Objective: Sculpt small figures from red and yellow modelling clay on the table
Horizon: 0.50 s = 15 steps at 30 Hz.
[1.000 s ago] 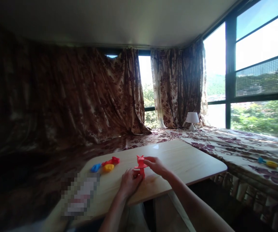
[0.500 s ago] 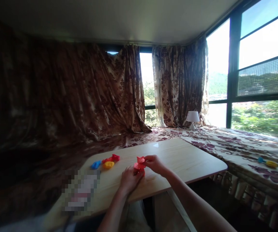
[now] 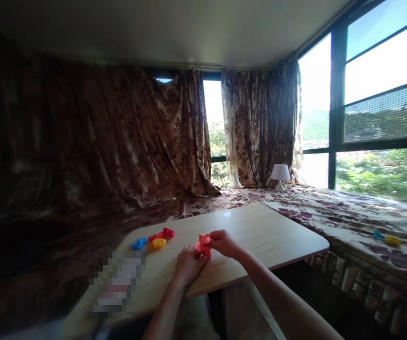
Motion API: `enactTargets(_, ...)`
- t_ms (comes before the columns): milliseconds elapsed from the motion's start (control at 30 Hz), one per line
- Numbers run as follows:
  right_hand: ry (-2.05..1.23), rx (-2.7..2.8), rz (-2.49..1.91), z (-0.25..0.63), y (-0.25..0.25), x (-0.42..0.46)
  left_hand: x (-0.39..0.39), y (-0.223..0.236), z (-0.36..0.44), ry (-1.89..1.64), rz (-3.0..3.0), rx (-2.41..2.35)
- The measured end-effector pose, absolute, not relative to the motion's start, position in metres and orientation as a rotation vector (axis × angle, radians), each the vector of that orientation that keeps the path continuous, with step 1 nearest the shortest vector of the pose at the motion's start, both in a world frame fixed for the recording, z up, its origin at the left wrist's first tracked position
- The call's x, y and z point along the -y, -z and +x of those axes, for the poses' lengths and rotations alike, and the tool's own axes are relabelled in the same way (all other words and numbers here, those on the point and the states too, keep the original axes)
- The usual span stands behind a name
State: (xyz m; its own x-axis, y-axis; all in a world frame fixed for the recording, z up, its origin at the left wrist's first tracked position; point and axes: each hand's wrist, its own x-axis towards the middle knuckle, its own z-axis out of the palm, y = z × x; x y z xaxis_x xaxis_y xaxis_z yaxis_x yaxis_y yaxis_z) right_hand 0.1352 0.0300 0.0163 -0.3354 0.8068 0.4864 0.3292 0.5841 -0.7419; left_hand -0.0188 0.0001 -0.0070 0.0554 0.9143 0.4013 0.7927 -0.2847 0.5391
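Note:
A coral-red piece with several rounded lobes [image 3: 202, 244], which looks like modelling clay, stands over the table between my two hands. My left hand [image 3: 188, 265] is closed around its lower part, the fingertips partly hidden behind it. At its upper right edge, my right hand [image 3: 225, 242] pinches it between thumb and fingers. Left of my hands, on the wooden table [image 3: 260, 236], lie a blue lump [image 3: 139, 243], a yellow lump [image 3: 157, 244] and red lumps [image 3: 168, 233], close together.
A blurred-out flat object [image 3: 118, 283] lies at the table's left front. Along the right runs a flower-patterned covered surface [image 3: 359, 222] with a small blue piece [image 3: 378, 234] and a yellow piece [image 3: 393, 241] on it. A white lamp [image 3: 280, 173] stands by the curtains [image 3: 249, 127].
The view has shifted slightly. Both hands keep hold of the coral-red piece, whose lobes appear at a slightly different angle. The other lumps lie as before.

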Motion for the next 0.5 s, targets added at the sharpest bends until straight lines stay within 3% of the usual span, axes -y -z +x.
enactTargets(500, -0.869, 1.772, -0.797, 0.146, -0.005, -0.028, -0.001, 0.010, -0.022, -1.060, 2.164, -1.721)
